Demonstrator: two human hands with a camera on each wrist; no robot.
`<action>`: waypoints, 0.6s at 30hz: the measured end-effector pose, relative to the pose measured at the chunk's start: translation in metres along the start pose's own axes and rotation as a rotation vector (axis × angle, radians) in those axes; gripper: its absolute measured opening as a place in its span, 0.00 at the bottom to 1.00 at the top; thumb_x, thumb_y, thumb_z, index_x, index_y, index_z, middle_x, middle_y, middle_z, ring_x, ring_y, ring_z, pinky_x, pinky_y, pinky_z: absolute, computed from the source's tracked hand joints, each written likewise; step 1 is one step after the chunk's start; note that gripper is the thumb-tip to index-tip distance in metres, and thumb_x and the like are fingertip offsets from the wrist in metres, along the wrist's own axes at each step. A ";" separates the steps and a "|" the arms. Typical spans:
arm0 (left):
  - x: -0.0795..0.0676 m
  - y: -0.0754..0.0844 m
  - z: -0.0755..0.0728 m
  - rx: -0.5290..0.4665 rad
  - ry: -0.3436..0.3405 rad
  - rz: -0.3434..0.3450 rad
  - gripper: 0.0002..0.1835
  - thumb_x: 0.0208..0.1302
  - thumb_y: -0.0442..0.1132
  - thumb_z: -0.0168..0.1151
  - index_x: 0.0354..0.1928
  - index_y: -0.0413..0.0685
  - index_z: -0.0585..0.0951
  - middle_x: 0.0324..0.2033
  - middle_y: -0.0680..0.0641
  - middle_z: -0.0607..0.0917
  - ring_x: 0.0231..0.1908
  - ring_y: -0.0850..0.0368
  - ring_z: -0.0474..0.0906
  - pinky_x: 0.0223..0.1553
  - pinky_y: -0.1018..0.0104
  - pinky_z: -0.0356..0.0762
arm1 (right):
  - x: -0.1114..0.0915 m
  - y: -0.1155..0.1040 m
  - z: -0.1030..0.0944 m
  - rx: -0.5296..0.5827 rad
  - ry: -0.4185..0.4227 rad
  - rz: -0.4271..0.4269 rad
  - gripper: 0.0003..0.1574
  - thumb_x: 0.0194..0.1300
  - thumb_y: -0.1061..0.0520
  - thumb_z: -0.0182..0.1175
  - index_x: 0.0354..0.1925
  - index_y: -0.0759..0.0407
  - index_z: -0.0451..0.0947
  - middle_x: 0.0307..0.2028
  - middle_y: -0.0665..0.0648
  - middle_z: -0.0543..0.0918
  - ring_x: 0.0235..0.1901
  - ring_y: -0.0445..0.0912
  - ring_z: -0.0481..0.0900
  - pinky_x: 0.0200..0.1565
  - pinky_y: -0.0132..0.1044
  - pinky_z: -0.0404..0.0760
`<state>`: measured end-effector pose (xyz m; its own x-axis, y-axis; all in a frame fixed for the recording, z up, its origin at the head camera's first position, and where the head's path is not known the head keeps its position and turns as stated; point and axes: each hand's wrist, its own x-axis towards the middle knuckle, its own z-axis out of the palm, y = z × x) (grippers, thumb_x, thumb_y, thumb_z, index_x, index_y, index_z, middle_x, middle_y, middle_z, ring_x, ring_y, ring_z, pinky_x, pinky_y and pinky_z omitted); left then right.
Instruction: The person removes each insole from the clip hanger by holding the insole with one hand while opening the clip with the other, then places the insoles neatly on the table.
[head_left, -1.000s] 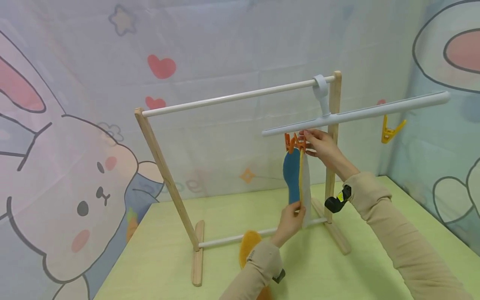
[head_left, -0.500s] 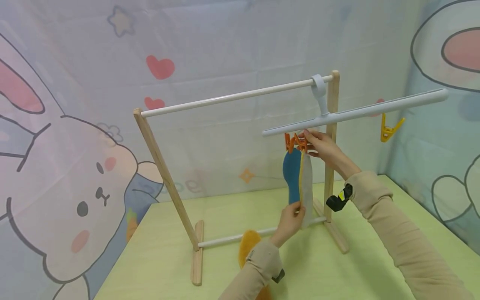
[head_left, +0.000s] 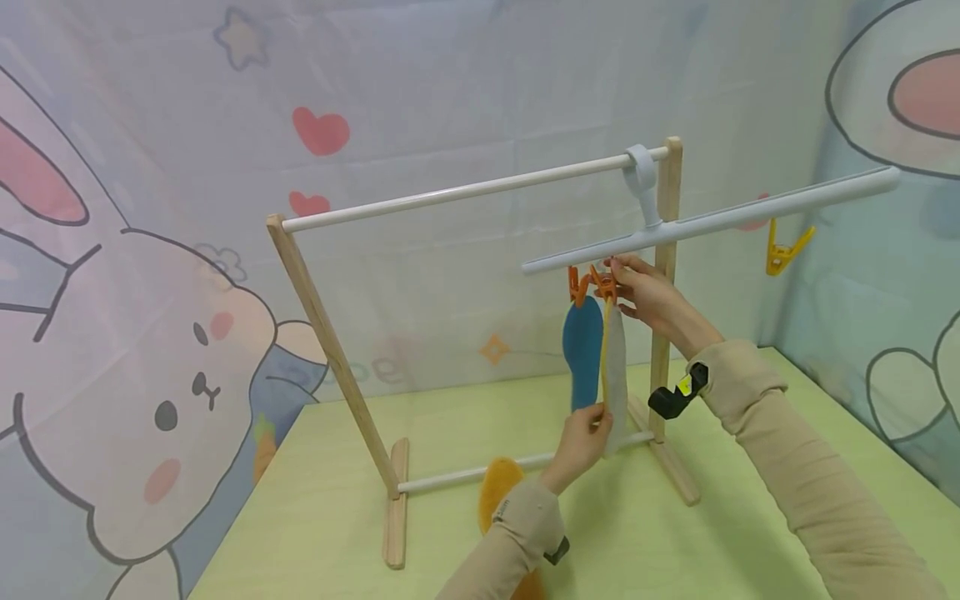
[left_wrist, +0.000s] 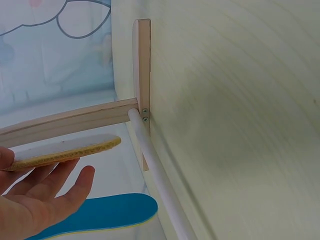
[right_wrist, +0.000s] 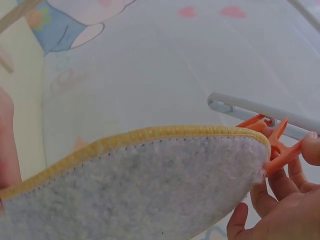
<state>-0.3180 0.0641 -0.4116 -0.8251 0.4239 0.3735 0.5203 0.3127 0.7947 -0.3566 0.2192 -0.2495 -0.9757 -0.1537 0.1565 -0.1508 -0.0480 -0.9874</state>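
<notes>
My left hand (head_left: 583, 446) holds the lower part of a grey felt insole (head_left: 617, 383) with a yellow stitched edge, which hangs upright. In the left wrist view, the insole's tip extends past the thumb and fingers. At the insole's top end, my right hand (head_left: 651, 298) pinches an orange clip (right_wrist: 283, 151) between thumb and fingers, just under the left arm of a pale hanger (head_left: 720, 223). The clip's lower end meets the insole's edge. Beside it a blue insole (head_left: 582, 350) hangs from a second orange clip (head_left: 576, 287).
The hanger hooks over the top bar (head_left: 465, 193) of a wooden rack, near its right post (head_left: 669, 200). A yellow clip (head_left: 784, 253) hangs under the hanger's right arm. An orange-yellow insole (head_left: 498, 487) lies on the table (head_left: 300, 517), partly behind my left sleeve.
The grey insole and its clip have shifted slightly right, and the gap to the blue insole has widened a little. Both hands keep their hold.
</notes>
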 end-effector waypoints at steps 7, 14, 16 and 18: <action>-0.002 0.003 -0.001 0.018 -0.010 0.004 0.14 0.66 0.31 0.44 0.44 0.31 0.78 0.41 0.34 0.82 0.38 0.45 0.82 0.30 0.75 0.80 | -0.002 0.000 0.001 0.159 -0.007 0.029 0.05 0.62 0.44 0.47 0.33 0.39 0.63 0.29 0.41 0.75 0.33 0.37 0.73 0.38 0.34 0.55; -0.003 0.003 -0.002 0.028 0.000 0.023 0.12 0.65 0.30 0.45 0.31 0.29 0.76 0.39 0.34 0.83 0.37 0.45 0.83 0.32 0.75 0.79 | -0.002 0.001 0.002 0.251 -0.047 0.061 0.06 0.61 0.44 0.48 0.31 0.38 0.60 0.30 0.41 0.74 0.32 0.38 0.68 0.39 0.34 0.51; -0.004 0.003 -0.002 0.015 0.009 0.022 0.12 0.64 0.30 0.45 0.33 0.29 0.77 0.38 0.33 0.83 0.37 0.44 0.83 0.31 0.73 0.80 | -0.002 0.002 0.002 0.255 -0.053 0.065 0.06 0.61 0.44 0.47 0.31 0.37 0.59 0.30 0.41 0.75 0.33 0.38 0.69 0.39 0.34 0.51; -0.004 0.003 -0.002 0.013 0.013 0.013 0.12 0.64 0.30 0.45 0.35 0.29 0.78 0.39 0.33 0.83 0.37 0.44 0.83 0.31 0.73 0.80 | -0.002 0.002 0.002 0.256 -0.059 0.066 0.06 0.61 0.44 0.47 0.31 0.38 0.58 0.31 0.42 0.75 0.35 0.38 0.69 0.38 0.34 0.51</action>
<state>-0.3134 0.0615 -0.4100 -0.8209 0.4173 0.3898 0.5337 0.3180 0.7836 -0.3544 0.2174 -0.2513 -0.9700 -0.2213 0.1008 -0.0351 -0.2831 -0.9584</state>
